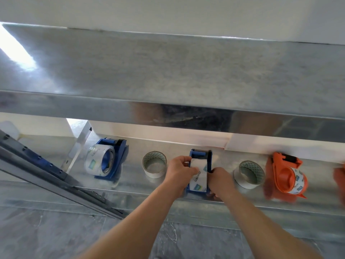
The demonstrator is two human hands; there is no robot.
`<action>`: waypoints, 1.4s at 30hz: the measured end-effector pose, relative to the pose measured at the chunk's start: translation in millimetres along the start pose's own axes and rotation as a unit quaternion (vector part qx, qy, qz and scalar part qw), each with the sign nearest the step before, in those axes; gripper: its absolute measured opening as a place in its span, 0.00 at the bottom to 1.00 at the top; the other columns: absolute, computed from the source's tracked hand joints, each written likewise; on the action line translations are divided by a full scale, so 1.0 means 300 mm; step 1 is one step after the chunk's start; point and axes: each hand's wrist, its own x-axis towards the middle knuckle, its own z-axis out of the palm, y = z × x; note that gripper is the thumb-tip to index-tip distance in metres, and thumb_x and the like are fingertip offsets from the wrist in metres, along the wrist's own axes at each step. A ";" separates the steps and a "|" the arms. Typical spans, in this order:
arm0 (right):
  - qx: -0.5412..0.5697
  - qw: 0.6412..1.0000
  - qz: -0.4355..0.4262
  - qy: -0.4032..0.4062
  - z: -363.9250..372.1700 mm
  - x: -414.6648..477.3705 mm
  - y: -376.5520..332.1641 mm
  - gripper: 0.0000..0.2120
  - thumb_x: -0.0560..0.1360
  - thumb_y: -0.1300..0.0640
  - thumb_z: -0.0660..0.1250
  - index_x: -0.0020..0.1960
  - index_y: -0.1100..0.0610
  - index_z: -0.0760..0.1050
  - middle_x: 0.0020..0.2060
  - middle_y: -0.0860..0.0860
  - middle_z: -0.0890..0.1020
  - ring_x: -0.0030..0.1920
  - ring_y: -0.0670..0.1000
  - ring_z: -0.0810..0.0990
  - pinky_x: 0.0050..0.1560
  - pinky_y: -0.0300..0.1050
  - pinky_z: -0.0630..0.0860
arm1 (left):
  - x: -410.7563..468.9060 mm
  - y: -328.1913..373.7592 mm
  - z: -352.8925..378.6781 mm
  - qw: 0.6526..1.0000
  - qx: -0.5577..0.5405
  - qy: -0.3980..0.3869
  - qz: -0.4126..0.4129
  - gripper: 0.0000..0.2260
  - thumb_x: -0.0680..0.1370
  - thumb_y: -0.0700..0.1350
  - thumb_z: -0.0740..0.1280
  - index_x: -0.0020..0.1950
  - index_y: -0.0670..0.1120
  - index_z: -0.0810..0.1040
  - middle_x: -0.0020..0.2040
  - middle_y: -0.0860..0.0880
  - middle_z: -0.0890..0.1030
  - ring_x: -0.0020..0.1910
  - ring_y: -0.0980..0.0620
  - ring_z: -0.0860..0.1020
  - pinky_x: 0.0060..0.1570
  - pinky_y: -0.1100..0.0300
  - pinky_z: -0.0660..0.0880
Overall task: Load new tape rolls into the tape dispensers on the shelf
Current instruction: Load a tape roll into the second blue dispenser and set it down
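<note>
A blue tape dispenser (201, 156) stands in the middle of the lower metal shelf (186, 146) with a clear tape roll (198, 175) seated in it. My left hand (179, 172) grips the roll's left side, thumb on top. My right hand (220, 180) grips the right side of the roll and dispenser. A second blue dispenser (113, 157) holding a clear roll (98, 161) lies at the left. An orange dispenser (283, 172) with a roll (296, 182) lies at the right. Two empty-looking cardboard cores stand beside the middle dispenser, one to its left (154, 164) and one to its right (249, 173).
An upper metal shelf (168, 71) overhangs the lower one and hides its back part. A grey perforated rail (56, 176) slants across the left. Another orange object (340, 176) shows at the right edge. Grey tiled floor (56, 236) lies below.
</note>
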 end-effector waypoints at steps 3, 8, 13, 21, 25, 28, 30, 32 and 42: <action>-0.096 0.994 -0.029 0.040 -0.026 -0.010 0.005 0.10 0.78 0.52 0.65 0.48 0.58 0.69 0.36 0.50 0.78 0.31 0.48 0.76 0.26 0.40 0.72 | 0.002 0.001 0.022 1.000 0.025 0.000 0.009 0.14 0.74 0.37 0.72 0.57 0.48 0.76 0.50 0.46 0.82 0.49 0.46 0.83 0.46 0.46 0.83; -0.098 0.994 -0.030 0.045 -0.014 0.005 0.039 0.10 0.78 0.50 0.65 0.49 0.56 0.67 0.39 0.51 0.81 0.33 0.50 0.79 0.27 0.40 0.70 | 0.004 -0.001 0.033 0.999 0.044 -0.001 0.014 0.17 0.75 0.38 0.72 0.60 0.49 0.73 0.51 0.47 0.81 0.49 0.47 0.82 0.47 0.48 0.83; -0.070 0.996 -0.040 0.048 -0.005 0.015 0.038 0.08 0.79 0.52 0.65 0.50 0.56 0.68 0.39 0.50 0.76 0.38 0.50 0.76 0.37 0.44 0.72 | 0.003 -0.007 0.029 1.000 0.020 -0.013 0.003 0.19 0.75 0.37 0.71 0.62 0.49 0.71 0.52 0.45 0.81 0.48 0.46 0.83 0.46 0.45 0.82; -0.014 0.998 -0.022 0.051 0.000 0.022 0.037 0.07 0.77 0.54 0.65 0.47 0.56 0.68 0.39 0.51 0.78 0.39 0.51 0.77 0.34 0.44 0.70 | 0.006 -0.009 0.016 1.000 -0.010 -0.009 -0.010 0.24 0.75 0.38 0.71 0.67 0.49 0.67 0.51 0.45 0.80 0.48 0.45 0.83 0.48 0.44 0.82; -0.004 0.998 -0.031 0.052 -0.005 0.021 0.042 0.07 0.79 0.54 0.63 0.47 0.56 0.68 0.38 0.51 0.78 0.36 0.49 0.77 0.31 0.40 0.70 | 0.006 -0.008 0.015 1.000 -0.023 -0.011 -0.016 0.24 0.76 0.38 0.70 0.69 0.48 0.67 0.51 0.45 0.81 0.48 0.46 0.83 0.48 0.45 0.82; 0.050 0.998 -0.015 0.047 -0.005 0.018 0.049 0.05 0.78 0.54 0.61 0.49 0.55 0.69 0.42 0.55 0.80 0.42 0.58 0.83 0.39 0.51 0.81 | 0.005 -0.008 0.014 0.999 -0.029 -0.013 -0.019 0.24 0.76 0.38 0.70 0.69 0.47 0.67 0.50 0.45 0.81 0.47 0.47 0.83 0.48 0.46 0.82; 0.042 0.998 -0.014 0.049 -0.007 0.017 0.053 0.06 0.78 0.53 0.62 0.50 0.56 0.69 0.42 0.55 0.80 0.41 0.57 0.82 0.36 0.48 0.79 | 0.004 -0.008 0.012 0.999 -0.031 -0.014 -0.022 0.23 0.76 0.39 0.69 0.69 0.47 0.67 0.50 0.46 0.81 0.46 0.48 0.83 0.47 0.47 0.82; 0.023 0.998 -0.013 0.052 -0.009 0.017 0.054 0.07 0.78 0.53 0.63 0.49 0.56 0.68 0.40 0.53 0.79 0.37 0.52 0.79 0.30 0.43 0.72 | 0.004 -0.008 0.010 0.999 -0.034 -0.014 -0.022 0.23 0.76 0.39 0.69 0.69 0.47 0.68 0.50 0.46 0.81 0.46 0.48 0.83 0.46 0.48 0.83; 0.041 0.998 -0.004 0.047 -0.012 0.019 0.049 0.07 0.78 0.54 0.64 0.50 0.57 0.68 0.38 0.54 0.80 0.31 0.51 0.77 0.25 0.40 0.68 | 0.005 -0.009 0.002 0.999 -0.030 -0.002 -0.017 0.23 0.75 0.39 0.70 0.69 0.47 0.69 0.51 0.45 0.81 0.46 0.49 0.83 0.45 0.50 0.83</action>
